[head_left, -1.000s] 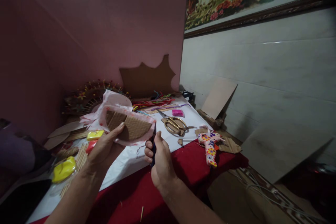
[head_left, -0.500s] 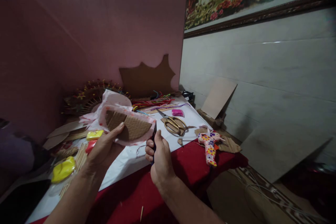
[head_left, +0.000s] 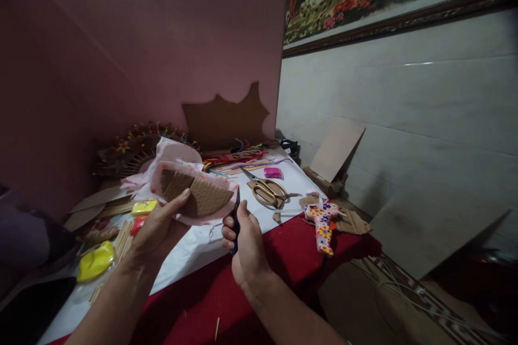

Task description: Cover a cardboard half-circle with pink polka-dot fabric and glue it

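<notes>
My left hand (head_left: 164,226) pinches a half-oval cardboard piece (head_left: 206,199), thumb on top and fingers beneath. Pale pink cloth (head_left: 164,164) with small reddish spots lies behind the cardboard and shows around its edges, with loose folds at the upper left. My right hand (head_left: 246,242) is closed around the dark blue handle of a small knife (head_left: 236,226). Its narrow blade points up beside the right tip of the cloth; whether it touches the cloth I cannot tell. Gold-handled scissors (head_left: 265,194) lie on the white table covering (head_left: 178,259) beyond my right hand.
A flower-patterned wrapped shape (head_left: 324,226) lies on red cloth (head_left: 283,253) at the right. Yellow packets (head_left: 97,261), a red packet (head_left: 138,225) and thin sticks (head_left: 123,240) are at left. Coloured pipe cleaners (head_left: 238,156) and a jagged cardboard sheet (head_left: 226,118) are at the back.
The knife's blade has tilted slightly and come a little away from the cloth's right edge. My left hand keeps its hold on the cardboard and cloth.
</notes>
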`<state>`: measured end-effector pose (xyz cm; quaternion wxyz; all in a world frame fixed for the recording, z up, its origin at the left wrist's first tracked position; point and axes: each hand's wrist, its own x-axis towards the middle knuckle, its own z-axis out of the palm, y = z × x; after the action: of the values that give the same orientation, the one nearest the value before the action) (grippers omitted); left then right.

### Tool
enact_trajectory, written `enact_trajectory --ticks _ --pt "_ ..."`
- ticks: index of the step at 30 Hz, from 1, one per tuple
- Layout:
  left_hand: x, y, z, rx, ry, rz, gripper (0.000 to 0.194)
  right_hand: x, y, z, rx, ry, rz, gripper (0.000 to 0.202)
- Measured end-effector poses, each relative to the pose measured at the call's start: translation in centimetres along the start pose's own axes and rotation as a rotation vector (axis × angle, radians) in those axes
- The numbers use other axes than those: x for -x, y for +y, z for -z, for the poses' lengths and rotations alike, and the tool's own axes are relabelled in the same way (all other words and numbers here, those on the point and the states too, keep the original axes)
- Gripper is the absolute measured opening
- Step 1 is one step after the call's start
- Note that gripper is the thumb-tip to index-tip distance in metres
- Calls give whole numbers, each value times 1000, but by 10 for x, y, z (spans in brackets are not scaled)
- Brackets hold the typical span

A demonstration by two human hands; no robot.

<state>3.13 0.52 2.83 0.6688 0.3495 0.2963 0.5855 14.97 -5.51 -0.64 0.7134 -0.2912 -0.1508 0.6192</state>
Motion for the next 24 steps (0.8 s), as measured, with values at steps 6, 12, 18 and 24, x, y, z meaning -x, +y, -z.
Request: enact_trajectory --ticks 6,12,18,24 --pt "0 -1 3 -31 -43 18 33 -3 -3 2 12 6 27 42" --pt "-1 -2 6 -43 -55 17 33 -6 -1 5 36 12 41 43" --pt "-2 -1 7 -34 -34 1 37 -7 1 7 38 11 44 40" --pt "-3 1 9 -37 -14 4 31 -4 -2 10 33 -50 -5 44"
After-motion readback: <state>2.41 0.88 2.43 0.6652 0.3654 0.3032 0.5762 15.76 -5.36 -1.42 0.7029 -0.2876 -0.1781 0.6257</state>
